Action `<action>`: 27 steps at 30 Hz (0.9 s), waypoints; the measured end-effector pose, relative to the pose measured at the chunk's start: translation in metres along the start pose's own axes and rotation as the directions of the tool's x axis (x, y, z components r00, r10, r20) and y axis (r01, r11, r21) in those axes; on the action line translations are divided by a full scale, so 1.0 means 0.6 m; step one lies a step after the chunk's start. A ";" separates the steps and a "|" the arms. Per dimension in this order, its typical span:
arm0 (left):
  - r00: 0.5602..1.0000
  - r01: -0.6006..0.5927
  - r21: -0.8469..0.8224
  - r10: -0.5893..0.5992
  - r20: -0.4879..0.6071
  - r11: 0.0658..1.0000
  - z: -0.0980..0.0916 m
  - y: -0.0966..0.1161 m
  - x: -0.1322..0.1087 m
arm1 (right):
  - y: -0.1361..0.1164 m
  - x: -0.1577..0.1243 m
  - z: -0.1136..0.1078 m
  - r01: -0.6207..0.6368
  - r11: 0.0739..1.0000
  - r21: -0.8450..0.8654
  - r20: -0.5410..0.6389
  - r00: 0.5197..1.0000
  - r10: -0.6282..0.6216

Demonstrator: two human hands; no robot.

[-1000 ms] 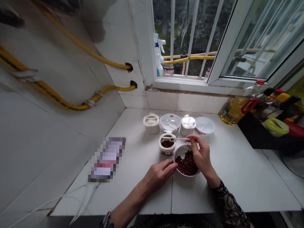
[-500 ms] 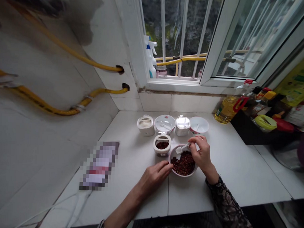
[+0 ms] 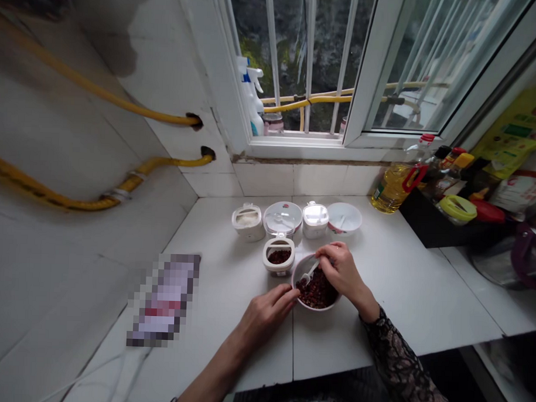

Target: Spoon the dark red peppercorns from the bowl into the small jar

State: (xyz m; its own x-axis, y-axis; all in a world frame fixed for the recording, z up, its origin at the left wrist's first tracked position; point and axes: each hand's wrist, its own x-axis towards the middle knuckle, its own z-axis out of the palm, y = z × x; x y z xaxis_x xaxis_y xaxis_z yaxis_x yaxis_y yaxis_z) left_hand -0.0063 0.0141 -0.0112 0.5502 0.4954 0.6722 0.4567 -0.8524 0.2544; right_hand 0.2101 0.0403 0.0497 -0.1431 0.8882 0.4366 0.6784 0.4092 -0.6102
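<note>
My right hand [image 3: 343,273] pinches the handle of a small white spoon [image 3: 308,275], whose bowl end dips into dark red dried bits [image 3: 320,294]; I cannot tell exactly what spice they are. These fill much of a white bowl [image 3: 303,263] with a pinkish rim. At the bowl's left side, the fingers of my left hand [image 3: 264,313] grip its rim. Just behind and left stands a white seasoning jar [image 3: 278,272], its clear lid raised and similar dark red bits inside.
Behind are a jar of pale contents [image 3: 247,231], another lidded jar [image 3: 315,229] and two white bowls, left [image 3: 289,210] and right [image 3: 354,220]. An oil bottle [image 3: 389,190] and a black condiment box [image 3: 419,221] stand right. A blurred-out flat object [image 3: 165,297] lies left.
My right hand has lowered the spoon from above the bowl's back edge into the dark red bits. My left hand stays at the rim. The whole view has shifted slightly.
</note>
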 end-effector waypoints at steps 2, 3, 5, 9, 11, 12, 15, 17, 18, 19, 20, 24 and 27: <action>1.000 -0.008 0.004 0.008 -0.006 1.000 0.000 0.000 0.001 | 0.002 0.001 -0.001 -0.045 0.999 0.029 -0.031 0.998 0.046; 1.000 -0.012 0.006 0.012 -0.011 1.000 0.000 0.000 0.001 | 0.003 0.001 -0.001 -0.064 0.997 0.037 -0.041 0.997 0.065; 1.000 -0.015 0.011 0.016 -0.016 1.000 0.000 0.001 0.002 | 0.004 0.002 -0.001 -0.085 0.996 0.037 -0.056 0.995 0.087; 1.000 -0.005 0.018 0.005 0.000 1.000 -0.002 0.002 0.002 | 0.004 0.001 -0.001 -0.080 0.997 0.006 -0.072 0.994 0.081; 1.000 0.003 0.021 -0.003 0.008 1.000 -0.002 0.002 0.001 | 0.006 0.001 0.000 -0.085 0.996 0.006 -0.077 0.993 0.085; 1.000 0.006 0.021 -0.006 0.011 1.000 -0.002 0.002 0.001 | 0.006 0.001 0.000 -0.091 0.996 0.012 -0.080 0.993 0.092; 1.000 0.009 0.022 -0.009 0.013 1.000 -0.001 0.001 -0.001 | 0.009 0.001 -0.001 -0.120 0.991 0.055 -0.088 0.988 0.124; 1.000 0.009 0.026 -0.009 0.012 1.000 0.000 0.000 -0.002 | 0.009 0.003 -0.002 -0.147 0.985 0.093 -0.090 0.984 0.156; 1.000 0.007 0.027 -0.007 0.007 1.000 0.001 0.000 -0.003 | 0.009 0.003 -0.003 -0.163 0.980 0.117 -0.085 0.981 0.173; 1.000 0.004 0.027 -0.005 0.003 1.000 0.001 0.000 -0.003 | 0.008 0.004 -0.004 -0.178 0.974 0.143 -0.077 0.979 0.190; 1.000 0.002 0.027 -0.002 0.002 1.000 0.002 -0.001 -0.004 | 0.007 0.005 -0.004 -0.193 0.966 0.170 -0.067 0.976 0.206; 1.000 0.006 0.028 -0.006 0.014 1.000 0.003 -0.002 -0.006 | 0.002 0.006 -0.005 -0.270 0.909 0.319 -0.015 0.957 0.289; 1.000 0.010 0.026 -0.010 0.008 1.000 0.004 -0.003 -0.008 | 0.001 0.006 -0.005 -0.317 0.860 0.401 0.001 0.938 0.345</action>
State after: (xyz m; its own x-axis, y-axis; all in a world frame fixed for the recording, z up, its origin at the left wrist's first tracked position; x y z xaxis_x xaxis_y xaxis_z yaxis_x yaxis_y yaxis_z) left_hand -0.0080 0.0138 -0.0169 0.5515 0.5053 0.6638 0.4800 -0.8430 0.2429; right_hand 0.2120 0.0430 0.0528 0.0992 0.9751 0.1983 0.3393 0.1542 -0.9279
